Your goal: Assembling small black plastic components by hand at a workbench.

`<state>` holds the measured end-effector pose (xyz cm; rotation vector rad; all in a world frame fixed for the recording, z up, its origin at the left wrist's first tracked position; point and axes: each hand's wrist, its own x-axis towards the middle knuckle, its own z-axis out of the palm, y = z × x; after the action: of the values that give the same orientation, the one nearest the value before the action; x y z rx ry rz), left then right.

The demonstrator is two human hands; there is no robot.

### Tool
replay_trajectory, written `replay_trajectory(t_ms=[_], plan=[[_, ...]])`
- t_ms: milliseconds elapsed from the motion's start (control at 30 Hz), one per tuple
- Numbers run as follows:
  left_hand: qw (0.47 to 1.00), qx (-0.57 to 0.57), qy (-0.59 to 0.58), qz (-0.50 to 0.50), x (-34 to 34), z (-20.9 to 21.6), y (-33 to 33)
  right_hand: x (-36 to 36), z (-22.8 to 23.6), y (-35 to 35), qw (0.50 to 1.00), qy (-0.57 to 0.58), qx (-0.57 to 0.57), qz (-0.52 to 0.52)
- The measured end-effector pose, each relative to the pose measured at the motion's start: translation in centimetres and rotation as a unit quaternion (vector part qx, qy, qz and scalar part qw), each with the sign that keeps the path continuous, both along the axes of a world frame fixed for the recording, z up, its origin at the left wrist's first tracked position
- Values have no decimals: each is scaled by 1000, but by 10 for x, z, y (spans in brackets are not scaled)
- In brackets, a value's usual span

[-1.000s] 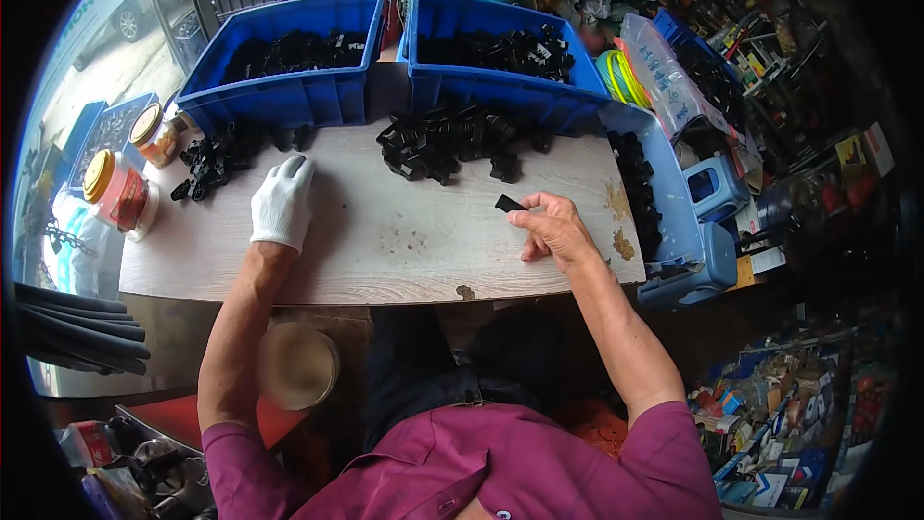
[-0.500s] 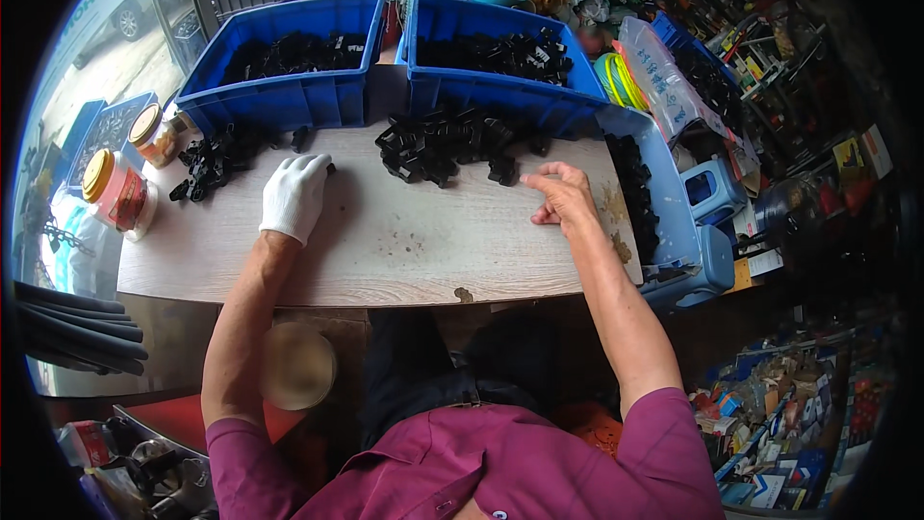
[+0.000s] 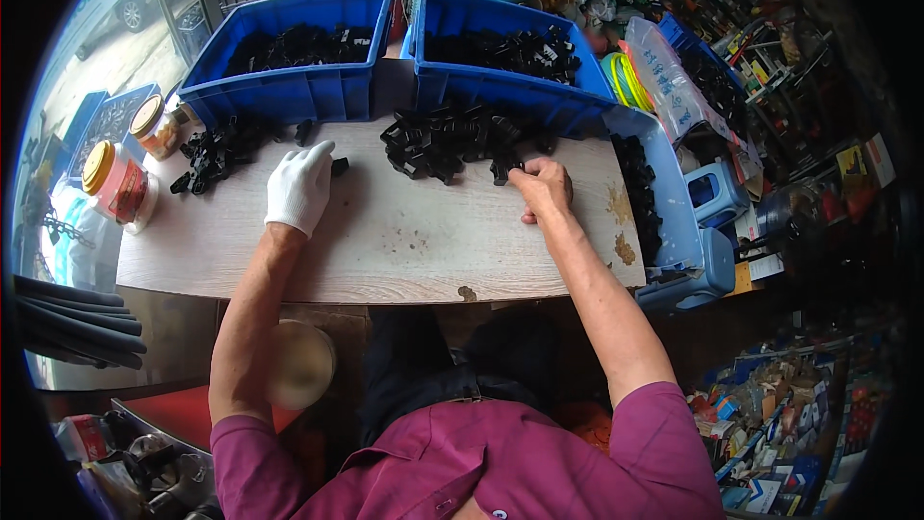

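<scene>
My left hand [image 3: 300, 191], in a white knit glove, is over the table left of the middle, its fingers curled. A small black plastic part [image 3: 340, 166] sticks out beside its fingertips. My bare right hand [image 3: 545, 189] has its thumb and forefinger drawn together at another black plastic part [image 3: 500, 170], at the near right edge of a heap of black parts [image 3: 445, 140]. The fingertips partly cover that piece. A smaller heap of like parts [image 3: 212, 156] lies left of my glove, and a single part [image 3: 304, 132] lies just beyond it.
Two blue bins [image 3: 318, 96] [image 3: 500, 94] holding black parts stand along the table's [image 3: 404, 250] far edge. A lighter blue container [image 3: 679, 217] with more parts adjoins its right side. Jars with yellowish lids [image 3: 99, 166] stand on the left. A round stool [image 3: 302, 364] is below the near edge.
My right hand has moved left and its spread fingers have closed at the part by the heap's edge. The left hand stays nearly in place; more of the part beside it shows.
</scene>
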<state>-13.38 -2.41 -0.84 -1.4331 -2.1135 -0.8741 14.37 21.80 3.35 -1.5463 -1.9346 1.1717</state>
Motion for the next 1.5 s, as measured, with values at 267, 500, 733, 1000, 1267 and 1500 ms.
replay_trajectory(t_ms=[267,500,733,1000,1267,1500], plan=[[995,92,-21,-28,31,18,-13,22,2,-1,986,110,-121,-16],[973,-19,-121,-198,141,39,21,44,12,-31,944,136,-267,140],[969,-23,-47,-240,148,10,72,30,13,-48,940,96,-259,199],[981,-98,-53,-157,147,13,70,23,14,-64,973,40,-193,119],[999,19,-12,50,65,30,13,23,19,-76,978,94,-138,123],[994,-105,16,25,44,9,-4,6,25,-79,979,2,-126,160]])
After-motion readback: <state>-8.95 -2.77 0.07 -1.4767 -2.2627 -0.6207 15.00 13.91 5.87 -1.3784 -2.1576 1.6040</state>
